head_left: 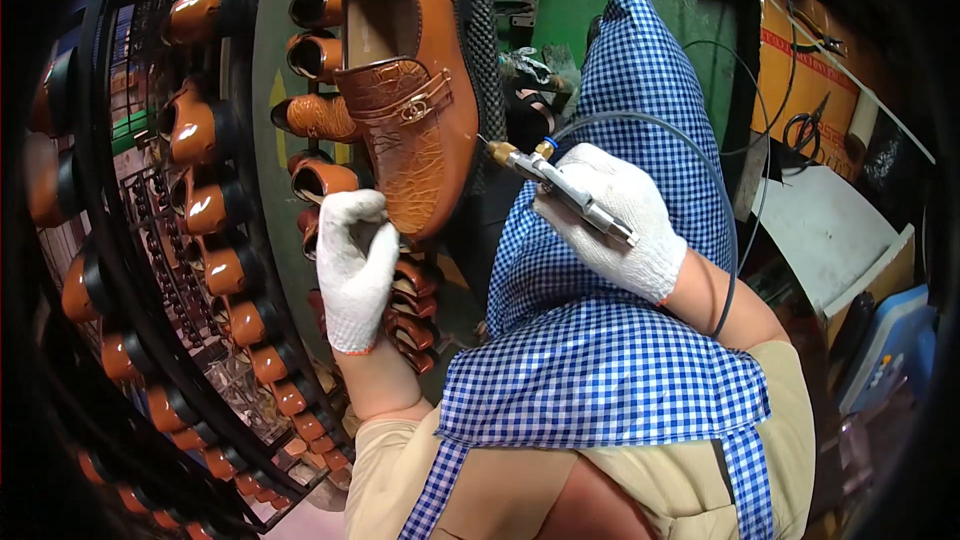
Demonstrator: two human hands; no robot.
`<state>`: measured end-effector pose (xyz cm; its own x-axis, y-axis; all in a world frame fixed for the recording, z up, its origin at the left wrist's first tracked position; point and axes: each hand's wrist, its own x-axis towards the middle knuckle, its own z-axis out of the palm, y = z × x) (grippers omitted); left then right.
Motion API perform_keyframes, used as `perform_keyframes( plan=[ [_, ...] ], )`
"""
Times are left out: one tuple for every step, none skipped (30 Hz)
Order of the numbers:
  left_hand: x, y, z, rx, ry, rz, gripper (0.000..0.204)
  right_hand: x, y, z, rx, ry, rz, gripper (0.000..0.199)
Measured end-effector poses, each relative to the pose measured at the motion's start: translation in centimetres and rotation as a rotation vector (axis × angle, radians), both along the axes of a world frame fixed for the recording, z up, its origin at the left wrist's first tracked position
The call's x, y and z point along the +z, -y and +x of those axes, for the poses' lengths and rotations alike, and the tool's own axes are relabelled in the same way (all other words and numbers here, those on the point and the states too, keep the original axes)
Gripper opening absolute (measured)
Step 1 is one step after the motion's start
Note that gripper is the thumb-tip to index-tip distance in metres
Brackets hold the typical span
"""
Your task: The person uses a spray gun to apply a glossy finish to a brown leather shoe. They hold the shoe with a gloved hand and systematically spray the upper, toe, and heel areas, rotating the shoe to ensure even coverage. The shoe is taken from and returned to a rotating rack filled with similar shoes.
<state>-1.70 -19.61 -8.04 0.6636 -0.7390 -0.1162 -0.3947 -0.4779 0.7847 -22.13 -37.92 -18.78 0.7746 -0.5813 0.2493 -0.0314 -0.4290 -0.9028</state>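
A large tan-brown leather loafer (410, 130), with a crackle-textured toe, a strap with a gold buckle and a dark ridged sole, stands toe toward me at upper centre. My left hand (358, 265), in a white knit glove, has curled fingers and thumb pinched at the left edge of its toe. My right hand (625, 215), gloved the same way, is wrapped round a small metal spray gun (575, 195). The brass nozzle of the gun points left at the loafer's side, close to the sole edge but apart from it. A grey hose (715, 165) loops from its blue fitting over my right wrist.
Black metal racks (95, 200) with many glossy brown shoes (205, 130) fill the left. More shoes (320, 175) line up behind my left hand. A blue checked apron (600, 380) covers my lap. Scissors (805, 130), a cardboard box (790, 70) and a blue-white case (890, 340) are at the right.
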Motion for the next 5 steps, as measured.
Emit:
perform_keyframes(
  plan=[
    [-0.3,0.1,-0.3,-0.052,0.023,-0.004,0.033,0.2,0.3,-0.6,0.028,-0.025,0.015,0.015],
    [0.0,0.2,-0.6,-0.126,0.055,0.022,0.035,0.4,0.5,-1.0,0.042,-0.056,0.002,0.015],
    [0.4,0.9,-0.7,-0.288,0.162,0.05,0.037,0.5,0.8,-1.5,0.055,-0.087,-0.009,0.015],
    [1.0,1.4,-0.8,-0.442,0.27,0.081,0.038,0.7,1.0,-2.0,0.075,-0.115,-0.018,0.015],
    [1.1,1.9,-0.9,-0.528,0.325,0.116,0.045,0.8,1.3,-2.5,0.106,-0.143,-0.031,0.017]
  ],
)
